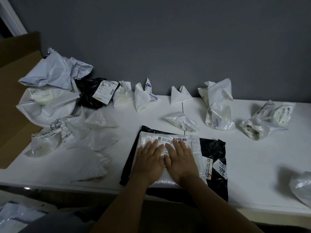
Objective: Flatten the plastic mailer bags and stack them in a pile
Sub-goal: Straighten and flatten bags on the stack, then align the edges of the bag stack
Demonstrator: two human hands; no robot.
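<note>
Flat-fingered, my left hand [149, 159] and right hand [180, 158] press the white mailer [148, 137] onto the black mailer [217, 148]: 2 piled; crumpled bags [50, 105] upper left wait.

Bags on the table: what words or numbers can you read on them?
"402": on the crumpled clear bag, left.
"40", then cut off: on the flat black mailer.
"T70": on the crumpled black bag.
Print on the top white mailer and everything else: too small or blurred.
</note>
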